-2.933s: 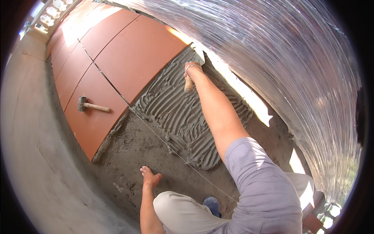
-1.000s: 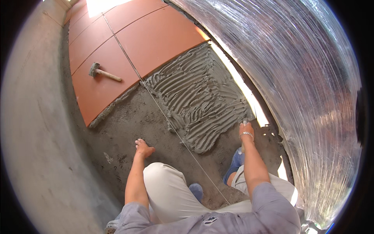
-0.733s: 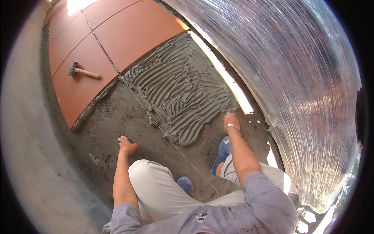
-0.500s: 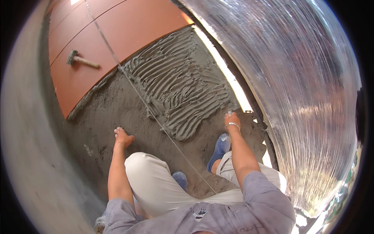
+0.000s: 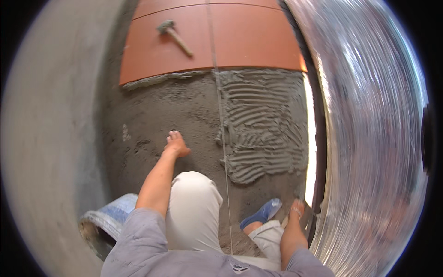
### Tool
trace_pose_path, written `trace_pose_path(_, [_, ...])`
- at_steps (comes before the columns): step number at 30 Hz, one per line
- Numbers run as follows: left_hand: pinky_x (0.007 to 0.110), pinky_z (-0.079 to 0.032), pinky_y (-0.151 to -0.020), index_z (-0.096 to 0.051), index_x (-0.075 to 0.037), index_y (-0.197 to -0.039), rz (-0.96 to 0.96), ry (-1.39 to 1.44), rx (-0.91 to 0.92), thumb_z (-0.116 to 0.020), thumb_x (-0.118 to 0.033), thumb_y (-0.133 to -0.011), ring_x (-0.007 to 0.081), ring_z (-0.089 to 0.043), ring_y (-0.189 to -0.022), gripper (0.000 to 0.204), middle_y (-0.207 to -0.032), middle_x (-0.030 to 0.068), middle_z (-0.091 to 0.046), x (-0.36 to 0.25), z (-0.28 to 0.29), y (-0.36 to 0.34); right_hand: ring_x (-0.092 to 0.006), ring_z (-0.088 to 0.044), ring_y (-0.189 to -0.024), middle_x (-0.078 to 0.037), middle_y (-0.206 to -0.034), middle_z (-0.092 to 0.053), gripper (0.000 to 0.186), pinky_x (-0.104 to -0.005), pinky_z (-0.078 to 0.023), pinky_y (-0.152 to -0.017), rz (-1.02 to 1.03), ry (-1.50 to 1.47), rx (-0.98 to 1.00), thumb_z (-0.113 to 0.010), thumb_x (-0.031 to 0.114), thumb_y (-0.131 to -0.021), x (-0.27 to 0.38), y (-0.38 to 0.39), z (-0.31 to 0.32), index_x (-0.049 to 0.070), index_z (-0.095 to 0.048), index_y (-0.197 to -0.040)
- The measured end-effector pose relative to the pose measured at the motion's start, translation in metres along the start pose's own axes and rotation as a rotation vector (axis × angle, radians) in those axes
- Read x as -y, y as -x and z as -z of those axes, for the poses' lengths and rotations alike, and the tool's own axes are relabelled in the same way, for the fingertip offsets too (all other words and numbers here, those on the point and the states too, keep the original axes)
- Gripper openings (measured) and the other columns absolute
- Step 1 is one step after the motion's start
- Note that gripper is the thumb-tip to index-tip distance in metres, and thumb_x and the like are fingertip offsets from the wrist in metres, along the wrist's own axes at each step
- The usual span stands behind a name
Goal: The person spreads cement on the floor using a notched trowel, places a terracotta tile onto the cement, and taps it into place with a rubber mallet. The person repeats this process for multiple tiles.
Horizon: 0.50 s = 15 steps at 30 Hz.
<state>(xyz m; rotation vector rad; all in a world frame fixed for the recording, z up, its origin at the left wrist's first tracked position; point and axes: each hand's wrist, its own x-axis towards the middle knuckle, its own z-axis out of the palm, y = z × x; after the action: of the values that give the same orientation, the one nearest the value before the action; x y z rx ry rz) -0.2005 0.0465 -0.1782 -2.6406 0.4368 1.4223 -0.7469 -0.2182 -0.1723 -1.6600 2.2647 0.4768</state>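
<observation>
Kneeling low, the person braces the left hand (image 5: 175, 147) flat, fingers spread, on bare mortar bed (image 5: 152, 120). Right hand (image 5: 296, 211) sits nearer, low by the foil wall (image 5: 369, 138); its grip cannot be told. Combed mortar (image 5: 260, 124) lies ahead-right of the left hand, ridges running crosswise. Hammer (image 5: 173, 34) rests beyond on tiles (image 5: 249, 41).

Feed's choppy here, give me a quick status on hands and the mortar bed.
Left hand flat on the bare screed, empty. Right hand low by the plastic sheeting, grip unclear. Combed mortar untiled beside the string line. Hammer lies on the orange tiles.
</observation>
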Motion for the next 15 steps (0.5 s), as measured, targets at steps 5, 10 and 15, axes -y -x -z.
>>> trace_pose_path(5, [0.050, -0.024, -0.117, -0.002, -0.004, -0.154, 0.043, 0.099, -0.037, -0.067, -0.025, -0.080, 0.0339, -0.008, -0.149, 0.101, -0.162, 0.0154, 0.001, -0.002, -0.005, 0.012, -0.0381, -0.065, -0.105, -0.024, -0.112, -0.067, 0.036, -0.0458, -0.052, -0.088, -0.093, 0.209, 0.183, -0.060, 0.023, -0.088, 0.002, 0.028, 0.016, -0.005, -0.065, -0.109])
trace_pose_path(10, [0.048, -0.025, -0.116, -0.008, -0.005, -0.154, 0.028, 0.166, -0.043, -0.064, -0.017, -0.079, 0.0321, -0.013, -0.149, 0.094, -0.162, 0.0151, -0.005, 0.000, 0.010, 0.027, -0.0338, -0.068, -0.095, -0.020, -0.104, -0.069, 0.032, -0.0421, -0.054, -0.080, 0.201, 0.422, 0.098, -0.065, 0.023, -0.087, 0.050, 0.040, 0.022, 0.000, -0.064, -0.109])
trace_pose_path(15, [0.048, -0.034, -0.112, -0.019, -0.007, -0.152, 0.266, 0.517, -0.179, -0.064, -0.029, -0.085, 0.0304, -0.030, -0.143, 0.084, -0.159, 0.0138, -0.020, -0.004, 0.017, 0.092, -0.0226, -0.063, -0.066, -0.010, -0.087, -0.067, 0.028, -0.0352, -0.051, -0.057, 0.511, -0.008, 0.547, -0.064, 0.025, -0.089, 0.070, 0.066, 0.091, 0.001, -0.062, -0.102])
